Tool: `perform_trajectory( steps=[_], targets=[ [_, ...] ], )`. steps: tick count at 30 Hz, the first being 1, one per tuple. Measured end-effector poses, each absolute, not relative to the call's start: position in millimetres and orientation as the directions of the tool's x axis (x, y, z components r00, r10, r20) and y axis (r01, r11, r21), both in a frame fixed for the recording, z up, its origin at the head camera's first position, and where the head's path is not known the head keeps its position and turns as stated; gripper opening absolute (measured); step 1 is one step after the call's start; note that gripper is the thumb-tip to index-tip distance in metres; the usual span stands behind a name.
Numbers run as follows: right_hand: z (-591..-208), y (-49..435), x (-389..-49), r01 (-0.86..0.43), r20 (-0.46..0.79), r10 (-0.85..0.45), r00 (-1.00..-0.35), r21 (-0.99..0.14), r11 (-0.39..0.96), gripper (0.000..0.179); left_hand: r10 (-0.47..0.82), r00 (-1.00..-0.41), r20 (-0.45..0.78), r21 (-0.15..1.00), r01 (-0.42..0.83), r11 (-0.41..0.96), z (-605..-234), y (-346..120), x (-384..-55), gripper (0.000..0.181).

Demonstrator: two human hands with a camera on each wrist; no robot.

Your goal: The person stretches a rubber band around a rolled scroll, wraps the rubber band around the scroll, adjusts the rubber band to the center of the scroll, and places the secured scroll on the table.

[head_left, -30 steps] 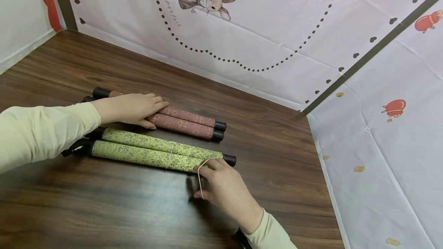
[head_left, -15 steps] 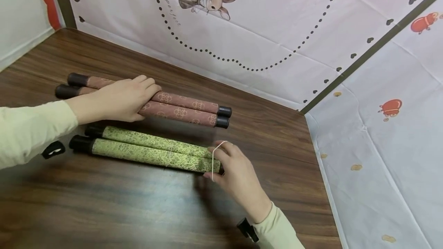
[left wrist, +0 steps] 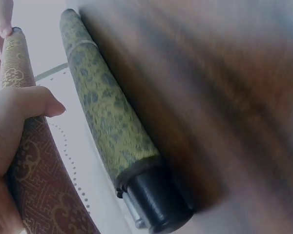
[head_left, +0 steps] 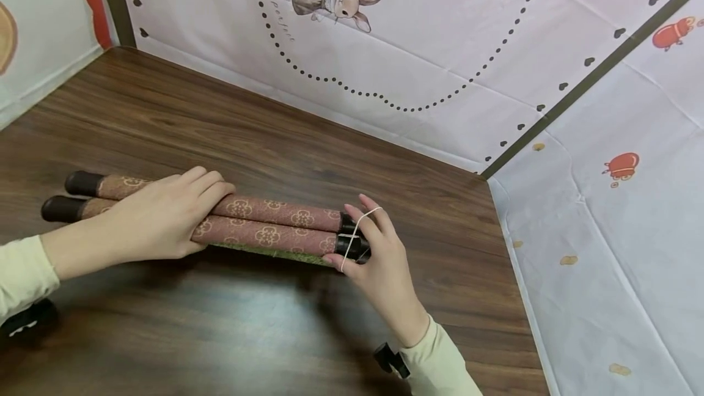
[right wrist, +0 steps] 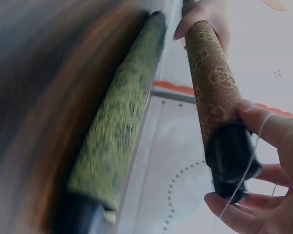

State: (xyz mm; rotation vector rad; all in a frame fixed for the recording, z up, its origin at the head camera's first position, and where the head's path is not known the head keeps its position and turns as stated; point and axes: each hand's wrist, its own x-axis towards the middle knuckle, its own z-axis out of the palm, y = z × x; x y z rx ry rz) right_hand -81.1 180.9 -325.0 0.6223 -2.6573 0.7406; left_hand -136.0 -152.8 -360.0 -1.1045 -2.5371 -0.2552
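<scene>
Head view: left hand is gripping red scrolls from above. Right hand, fingers spread, is stretching a white band.

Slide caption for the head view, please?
Left hand grips two red patterned rolls above a green roll; right hand stretches a white band at their right black ends.
</scene>
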Motion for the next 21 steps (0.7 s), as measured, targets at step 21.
perform_trajectory(
  steps=[21],
  targets=[
    [-351.8, 159.6, -61.2, -0.356, 0.353, -0.064, -0.933, -0.885, 0.3, 0.055, 0.643, -0.581, 0.499, 0.049, 0.76, 0.648, -371.4, -151.0, -104.7, 0.09]
  ],
)
